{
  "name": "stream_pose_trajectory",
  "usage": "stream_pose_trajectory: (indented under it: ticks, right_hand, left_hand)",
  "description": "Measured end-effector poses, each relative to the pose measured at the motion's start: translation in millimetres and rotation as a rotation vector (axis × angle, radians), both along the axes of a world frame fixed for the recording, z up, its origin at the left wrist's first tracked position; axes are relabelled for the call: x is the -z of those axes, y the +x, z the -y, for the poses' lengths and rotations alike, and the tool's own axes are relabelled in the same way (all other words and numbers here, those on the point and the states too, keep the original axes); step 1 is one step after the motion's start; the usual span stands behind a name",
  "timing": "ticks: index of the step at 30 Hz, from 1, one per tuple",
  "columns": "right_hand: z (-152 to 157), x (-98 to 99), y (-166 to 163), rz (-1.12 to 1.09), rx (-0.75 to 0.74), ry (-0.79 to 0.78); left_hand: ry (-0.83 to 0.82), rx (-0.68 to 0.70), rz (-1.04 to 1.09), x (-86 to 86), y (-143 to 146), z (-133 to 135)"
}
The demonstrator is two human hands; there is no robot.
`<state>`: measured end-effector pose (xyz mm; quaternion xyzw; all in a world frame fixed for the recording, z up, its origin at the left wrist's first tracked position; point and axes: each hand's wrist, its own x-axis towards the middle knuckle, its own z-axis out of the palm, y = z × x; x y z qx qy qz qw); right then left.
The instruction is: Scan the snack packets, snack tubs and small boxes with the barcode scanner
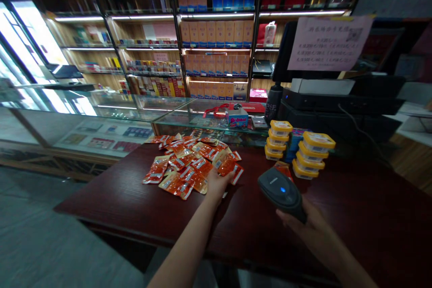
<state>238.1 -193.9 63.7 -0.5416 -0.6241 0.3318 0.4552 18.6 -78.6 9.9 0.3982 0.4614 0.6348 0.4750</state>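
My right hand (308, 220) is wrapped round the handle of a dark barcode scanner (276, 189), which has a blue light lit on top. At the right edge of a loose pile of orange-and-cream snack packets (182, 162), my left hand (218, 183) is closed on one snack packet (223, 162). Its thumb shows, but the other fingers are partly hidden. Beyond the scanner's head lies another orange packet (283, 168), partly covered by the scanner.
Two stacks of yellow-lidded tubs, a left stack (277, 139) and a right stack (312, 155), stand on the dark wooden counter (118, 193). Behind are a glass display case (104, 130), a small printed box (238, 118) and a monitor with a paper notice (329, 45). Stocked shelves line the wall.
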Motion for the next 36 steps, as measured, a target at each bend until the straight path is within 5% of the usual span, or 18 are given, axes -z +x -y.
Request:
stream_pose_trajectory:
  ticks: [12, 26, 31, 36]
  right_hand:
    - [11, -5.4, -27, -0.037, -0.182, 0.002]
    - [14, -9.8, -27, 0.018, -0.182, 0.022]
    - [13, 3.4, -9, 0.352, -0.107, 0.07]
    - [7, 41.9, 37, 0.78, -0.034, 0.241]
  left_hand:
    - [0.016, 0.061, -0.036, 6.1, 2, -1]
    - [0.023, 0.03, -0.149, 14.2, -1, -5]
    - [0.041, 0.032, -0.151, 7.5, -1, -1]
    - [0.04, 0.048, -0.213, 2.2, 0, 2]
